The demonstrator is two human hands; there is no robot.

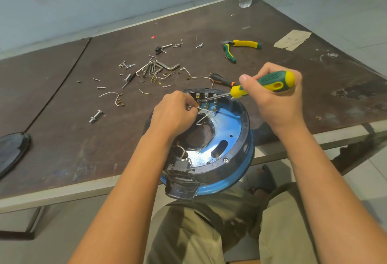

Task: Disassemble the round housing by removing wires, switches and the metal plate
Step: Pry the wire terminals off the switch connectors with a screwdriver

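Possibly the levering screwdriver skids off a terminal.
Left hand pinches a wire inside the housing; right hand grips the screwdriver at its far rim (housing overhangs the table).

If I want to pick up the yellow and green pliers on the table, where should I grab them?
Probably by the handles, not the metal nose. The pliers lie flat on the table with handles spread open, one pointing right, one toward the person, nose pointing left. Come from above on the near-right side and squeeze both handles together.
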